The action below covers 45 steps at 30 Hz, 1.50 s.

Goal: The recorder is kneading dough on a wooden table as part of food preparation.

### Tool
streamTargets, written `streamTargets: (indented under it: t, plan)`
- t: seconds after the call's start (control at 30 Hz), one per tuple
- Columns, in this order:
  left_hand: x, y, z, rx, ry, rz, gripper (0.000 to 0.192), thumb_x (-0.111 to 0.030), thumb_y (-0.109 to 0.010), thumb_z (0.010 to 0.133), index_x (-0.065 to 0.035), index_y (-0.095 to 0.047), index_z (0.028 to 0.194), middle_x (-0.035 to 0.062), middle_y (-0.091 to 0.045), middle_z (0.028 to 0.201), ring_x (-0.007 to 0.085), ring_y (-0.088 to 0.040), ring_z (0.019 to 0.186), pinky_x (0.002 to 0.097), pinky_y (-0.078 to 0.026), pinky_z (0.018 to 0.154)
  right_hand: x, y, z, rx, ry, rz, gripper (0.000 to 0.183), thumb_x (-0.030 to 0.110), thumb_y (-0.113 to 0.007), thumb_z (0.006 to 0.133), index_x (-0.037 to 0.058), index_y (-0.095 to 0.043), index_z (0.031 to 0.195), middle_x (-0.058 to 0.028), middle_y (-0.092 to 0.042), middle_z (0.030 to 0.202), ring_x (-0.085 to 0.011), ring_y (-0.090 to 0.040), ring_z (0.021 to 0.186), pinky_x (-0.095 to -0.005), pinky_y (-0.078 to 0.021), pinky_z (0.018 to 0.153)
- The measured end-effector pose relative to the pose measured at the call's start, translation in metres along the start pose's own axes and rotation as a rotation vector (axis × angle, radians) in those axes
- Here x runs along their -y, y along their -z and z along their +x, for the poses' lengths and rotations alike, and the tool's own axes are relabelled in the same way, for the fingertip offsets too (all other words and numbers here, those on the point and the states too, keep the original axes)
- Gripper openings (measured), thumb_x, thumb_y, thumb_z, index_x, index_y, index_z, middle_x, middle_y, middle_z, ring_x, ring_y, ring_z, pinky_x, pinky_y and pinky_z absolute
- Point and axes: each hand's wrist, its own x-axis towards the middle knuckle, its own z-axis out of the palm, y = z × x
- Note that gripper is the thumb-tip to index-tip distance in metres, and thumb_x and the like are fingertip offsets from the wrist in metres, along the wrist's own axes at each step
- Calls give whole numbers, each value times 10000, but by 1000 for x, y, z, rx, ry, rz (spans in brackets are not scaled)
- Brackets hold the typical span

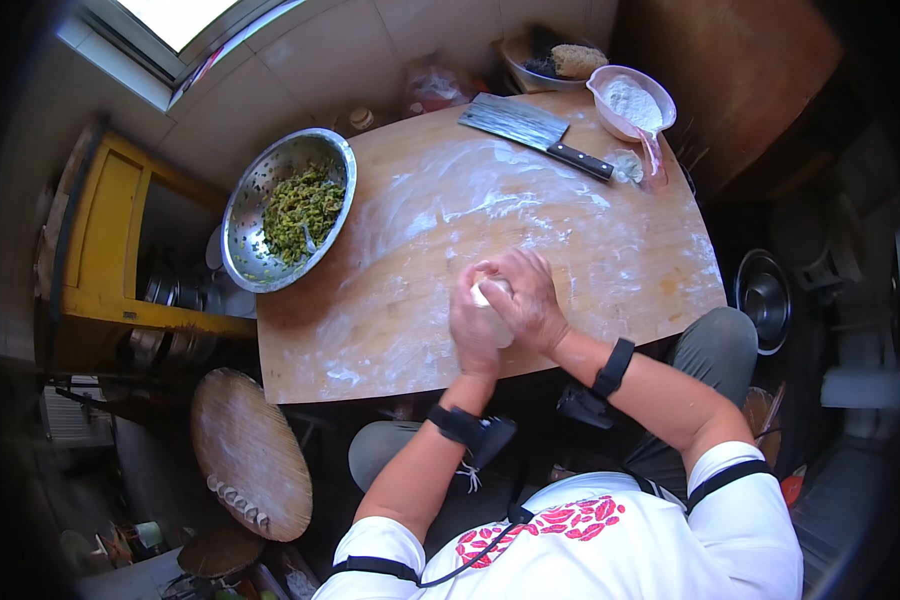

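Both hands are pressed around a pale lump of dough [494, 291] above the near half of a floured wooden board [390, 322]. My left hand [474, 321] lies along its left side, slightly blurred. From the right, my right hand [527, 298] wraps over it, with the thumb across the dough. The fingers hide most of the lump. Beyond the hands, a cleaver [516, 122] with a dark riveted handle lies flat on the board. At the left edge stands a steel bowl [238, 259] of chopped green filling [300, 214] with a utensil in it.
A pink ladle [598, 112] of flour [633, 103] stands at the far right corner. A small dough piece [627, 166] lies by the cleaver's handle. Lower left, a round woven tray [251, 442] carries a row of several dumplings [238, 501]. A yellow cabinet [94, 225] flanks the board.
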Motion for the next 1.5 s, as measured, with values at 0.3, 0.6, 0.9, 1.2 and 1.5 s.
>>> streamTargets:
  t: [0.3, 0.6, 0.9, 1.2, 1.5]
  plan:
    - [23, -16, 8, -97, -408, 645, 587, -453, -347, 926, 28, -435, 1249, 244, -445, 1272, 386, -422, 1174, 416, -307, 1010, -52, -14, 6, -16, 42, -168, 321, 243, -447, 870, 75, -567, 1116, -150, -550, 1144, -316, -473, 1113, -465, -288, 1008]
    - [8, -12, -4, 4, -364, 811, 794, -180, -755, 626, -56, -356, 1300, 202, -458, 1154, 374, -456, 1037, 433, -373, 923, -112, 50, 33, 192, -59, -580, 567, 339, -486, 896, 7, -378, 1342, -187, -332, 1411, -284, -274, 1328, -425, -201, 1083]
    - [-8, 20, 28, 12, 302, -376, 471, 43, -588, 750, 12, -460, 1202, 95, -583, 1091, 200, -582, 987, 329, -485, 871, -148, 21, 114, 373, 0, -609, 753, 449, -478, 863, -37, -236, 1385, -195, -174, 1474, -294, -126, 1383, -353, -89, 1124]
    - [-90, 68, 36, -62, 226, -844, 461, -192, -531, 831, -35, -446, 1256, 111, -541, 1211, 255, -529, 1113, 406, -417, 981, -104, -40, 65, 636, 501, -18, 597, 411, -507, 875, 66, -377, 1344, -166, -340, 1410, -310, -304, 1314, -408, -226, 1090]
    - [-120, 85, 34, -128, 153, -1000, 544, -458, -547, 841, -111, -479, 1255, 56, -559, 1207, 235, -544, 1100, 399, -451, 937, -122, -48, 166, 545, 151, -535, 678, 459, -404, 898, 6, -277, 1387, -179, -199, 1473, -284, -138, 1382, -361, -95, 1124]
